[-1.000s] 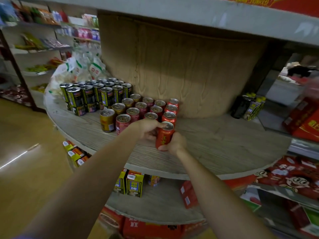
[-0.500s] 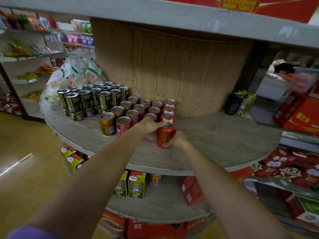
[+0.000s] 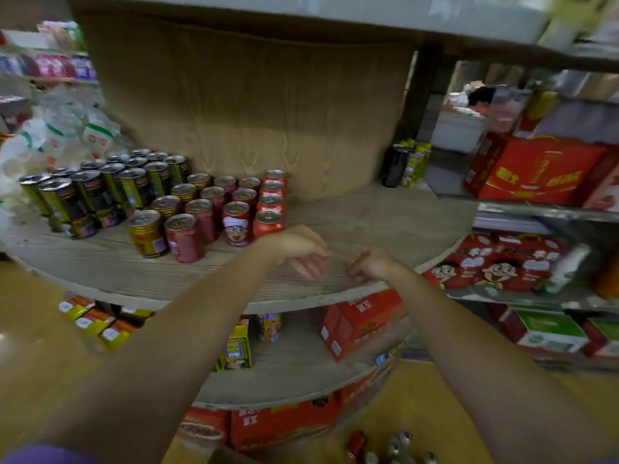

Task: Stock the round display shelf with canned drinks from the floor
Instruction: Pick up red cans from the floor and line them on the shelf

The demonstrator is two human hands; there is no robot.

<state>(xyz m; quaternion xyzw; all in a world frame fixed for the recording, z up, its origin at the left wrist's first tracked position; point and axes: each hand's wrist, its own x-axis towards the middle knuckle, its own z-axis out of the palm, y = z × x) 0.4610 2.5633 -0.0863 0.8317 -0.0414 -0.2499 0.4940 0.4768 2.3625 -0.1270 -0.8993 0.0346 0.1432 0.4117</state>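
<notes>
The round wooden shelf carries rows of cans at its left: dark green ones, gold ones and pink ones. A column of red cans ends at the front red can, standing upright. My left hand hovers just in front of and to the right of that can, fingers loose and apart, holding nothing. My right hand is a little further right over the shelf's front edge, fingers curled, empty. Several more cans show on the floor at the bottom edge.
A wood-grain drum forms the shelf's core. A lower round tier holds yellow cartons and red boxes. Red gift boxes fill the rack at right; white bags lie at the far left.
Both hands have let go of the red can, which now stands at the front of the red column. The hands have drawn back toward the shelf's front edge, and the view has tilted down.
</notes>
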